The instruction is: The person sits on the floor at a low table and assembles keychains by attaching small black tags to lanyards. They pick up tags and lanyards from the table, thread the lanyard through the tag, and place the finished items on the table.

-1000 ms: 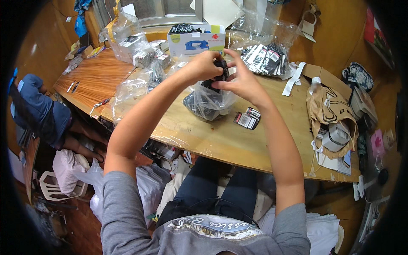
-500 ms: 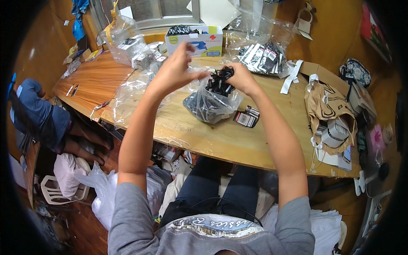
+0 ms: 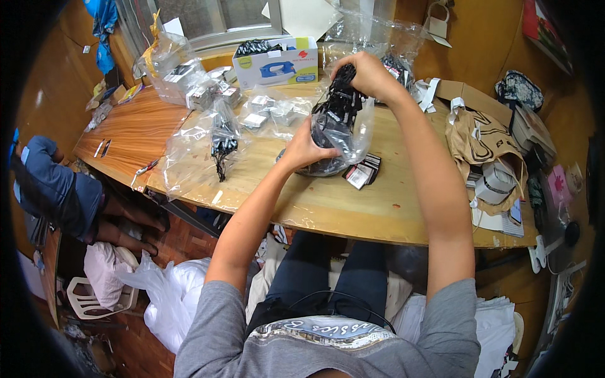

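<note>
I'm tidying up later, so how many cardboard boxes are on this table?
2. A white and blue box stands at the table's far edge by the window; an open brown box lies far right, beyond the right hand. Plastic bags may hide others.

The person wears a grey short-sleeved T-shirt point(image 3: 328, 353), the sleeves ending above the elbows – both forearms are bare from there down. Across the chest of the shirt runs a pale printed band with curly dark lettering, seen upside down from above. Below the shirt come dark blue trousers point(image 3: 334, 277), likely jeans, covering both thighs. A thin black cable point(image 3: 315, 296) loops over the lap, arcing across the trousers just above the shirt's hem. The left hand point(image 3: 309, 146) and the right hand point(image 3: 368, 74) are both bare – no gloves, no rings, watch or wristband that can be made out on either wrist.
</note>
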Tool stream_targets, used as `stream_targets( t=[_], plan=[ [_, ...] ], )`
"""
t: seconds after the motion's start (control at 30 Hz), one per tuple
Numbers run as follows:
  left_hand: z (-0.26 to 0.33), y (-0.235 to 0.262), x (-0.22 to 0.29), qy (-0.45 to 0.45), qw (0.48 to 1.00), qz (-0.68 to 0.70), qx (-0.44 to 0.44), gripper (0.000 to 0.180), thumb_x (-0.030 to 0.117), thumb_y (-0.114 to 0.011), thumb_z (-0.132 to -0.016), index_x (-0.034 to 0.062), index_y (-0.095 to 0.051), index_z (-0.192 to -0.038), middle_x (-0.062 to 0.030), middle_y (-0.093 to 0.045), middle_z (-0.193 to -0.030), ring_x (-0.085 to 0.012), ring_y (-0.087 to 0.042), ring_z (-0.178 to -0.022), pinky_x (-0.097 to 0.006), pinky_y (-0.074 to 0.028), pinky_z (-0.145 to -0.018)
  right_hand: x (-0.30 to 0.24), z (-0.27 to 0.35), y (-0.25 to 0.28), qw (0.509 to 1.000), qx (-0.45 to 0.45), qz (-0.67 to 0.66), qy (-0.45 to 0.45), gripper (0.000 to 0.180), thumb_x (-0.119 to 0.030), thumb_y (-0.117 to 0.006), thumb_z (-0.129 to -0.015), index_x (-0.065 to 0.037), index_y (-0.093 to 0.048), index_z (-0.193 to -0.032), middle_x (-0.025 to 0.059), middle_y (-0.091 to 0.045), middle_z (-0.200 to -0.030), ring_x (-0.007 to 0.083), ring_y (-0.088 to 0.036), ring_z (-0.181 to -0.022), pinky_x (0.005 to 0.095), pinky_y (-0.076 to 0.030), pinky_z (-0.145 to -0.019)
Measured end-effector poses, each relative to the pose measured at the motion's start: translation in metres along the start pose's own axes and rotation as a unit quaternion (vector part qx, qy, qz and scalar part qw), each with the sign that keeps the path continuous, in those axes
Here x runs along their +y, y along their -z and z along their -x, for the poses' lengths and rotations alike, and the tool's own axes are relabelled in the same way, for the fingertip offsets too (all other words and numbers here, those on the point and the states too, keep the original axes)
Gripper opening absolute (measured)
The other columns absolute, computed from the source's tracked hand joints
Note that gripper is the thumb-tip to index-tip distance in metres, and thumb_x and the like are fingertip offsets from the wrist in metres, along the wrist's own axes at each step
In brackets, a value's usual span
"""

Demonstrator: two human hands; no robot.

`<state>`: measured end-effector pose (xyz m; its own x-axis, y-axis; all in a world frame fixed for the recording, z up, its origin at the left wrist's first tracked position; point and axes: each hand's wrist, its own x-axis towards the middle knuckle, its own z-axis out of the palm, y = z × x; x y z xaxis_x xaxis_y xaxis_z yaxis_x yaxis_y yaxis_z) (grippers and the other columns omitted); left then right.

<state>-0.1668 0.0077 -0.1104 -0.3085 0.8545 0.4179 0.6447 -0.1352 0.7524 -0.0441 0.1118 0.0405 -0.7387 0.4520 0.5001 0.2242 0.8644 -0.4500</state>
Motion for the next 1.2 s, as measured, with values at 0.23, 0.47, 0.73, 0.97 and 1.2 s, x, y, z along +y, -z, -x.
stream_targets(
  t=[0.23,0.47,0.73,0.97,1.2],
  plan=[
    [-0.021,-0.011,0.038,-0.013,0.999,0.005,0.034,0.116,0.042,-0.078,-0.038,0.0055,-0.015,-0.128,-0.0202,-0.044,-0.116,-0.0313,-0.041,-0.109,-0.041,-0.028,-0.092,-0.015,-0.01,0.026,0.999,0.031,0.026,0.018,0.035,0.014,-0.043,-0.054,-0.006,-0.063,-0.077,0.0106,-0.06,-0.069,0.0199,-0.058,-0.066,0.028,-0.045,-0.061],
    [-0.032,-0.027,0.035,0.008,0.998,-0.052,0.024,0.108,0.043,-0.077,-0.04,0.0014,-0.023,-0.124,-0.0218,-0.05,-0.107,-0.0305,-0.05,-0.099,-0.035,-0.037,-0.086,-0.015,-0.016,0.053,0.986,0.133,0.089,0.05,0.032,0.01,-0.045,-0.058,-0.006,-0.063,-0.079,0.0084,-0.061,-0.071,0.0177,-0.057,-0.067,0.0255,-0.044,-0.062],
    [-0.038,-0.027,0.017,0.023,0.993,-0.116,0.019,0.084,0.036,-0.072,-0.048,0.0001,-0.038,-0.116,-0.0189,-0.056,-0.098,-0.0281,-0.054,-0.093,-0.034,-0.039,-0.082,-0.004,-0.026,0.078,0.945,0.327,0.002,-0.005,0.023,0.004,-0.047,-0.06,-0.007,-0.064,-0.07,0.0141,-0.06,-0.064,0.0215,-0.059,-0.06,0.0288,-0.045,-0.057],
    [-0.039,-0.024,0.03,0.081,0.991,-0.109,-0.02,0.052,0.027,-0.067,-0.056,0.0088,-0.053,-0.102,-0.0136,-0.059,-0.089,-0.0291,-0.055,-0.086,-0.036,-0.04,-0.076,0.019,-0.038,0.134,0.936,0.321,-0.14,0.021,0.025,0.01,-0.044,-0.061,-0.005,-0.063,-0.065,0.0048,-0.059,-0.058,0.0118,-0.053,-0.051,0.0227,-0.042,-0.047],
    [-0.047,-0.036,0.017,0.119,0.98,-0.146,-0.058,0.031,0.022,-0.064,-0.062,0.0098,-0.06,-0.089,-0.0155,-0.06,-0.082,-0.0312,-0.056,-0.082,-0.037,-0.042,-0.071,0.032,-0.038,0.161,0.925,0.373,-0.061,0.043,0.022,0.01,-0.045,-0.064,-0.003,-0.063,-0.066,0.0052,-0.057,-0.058,0.012,-0.052,-0.051,0.0226,-0.042,-0.048]
  ],
)
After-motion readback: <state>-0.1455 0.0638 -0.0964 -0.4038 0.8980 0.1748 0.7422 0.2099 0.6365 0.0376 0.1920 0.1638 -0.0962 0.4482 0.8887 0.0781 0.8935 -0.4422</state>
